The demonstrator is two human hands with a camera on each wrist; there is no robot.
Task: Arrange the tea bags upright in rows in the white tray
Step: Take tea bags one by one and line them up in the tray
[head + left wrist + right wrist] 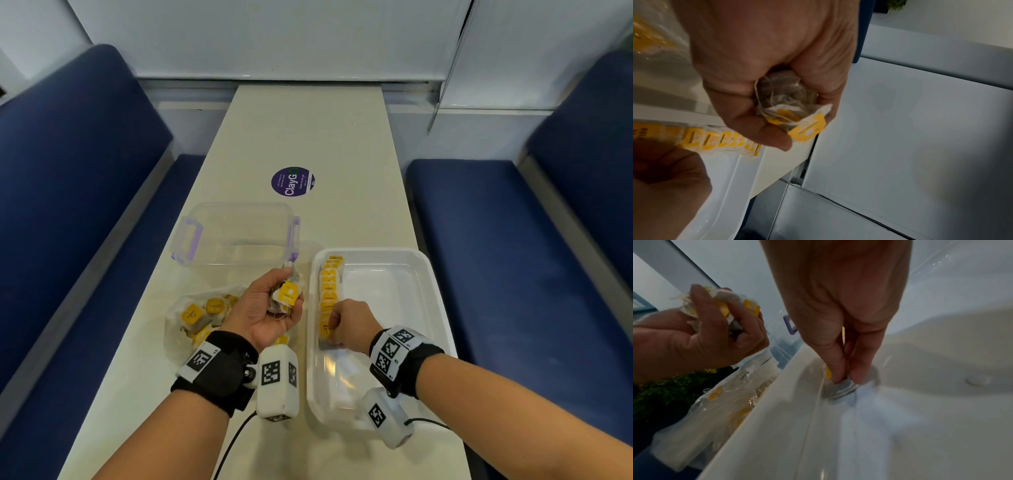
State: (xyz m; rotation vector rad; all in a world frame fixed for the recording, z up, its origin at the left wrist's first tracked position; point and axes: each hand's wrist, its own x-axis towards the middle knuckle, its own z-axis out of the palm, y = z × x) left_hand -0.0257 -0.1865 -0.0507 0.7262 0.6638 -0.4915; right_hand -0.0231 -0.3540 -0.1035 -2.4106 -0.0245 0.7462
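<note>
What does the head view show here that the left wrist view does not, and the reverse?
Only the head view shows the clear container, the plastic bag of loose tea bags, the purple sticker and the whole white tray. Only the left wrist view shows strings tangled in the bunch of tea bags in the left hand. Both show that bunch, the row of tea bags along the tray's left wall, and the right hand.
</note>
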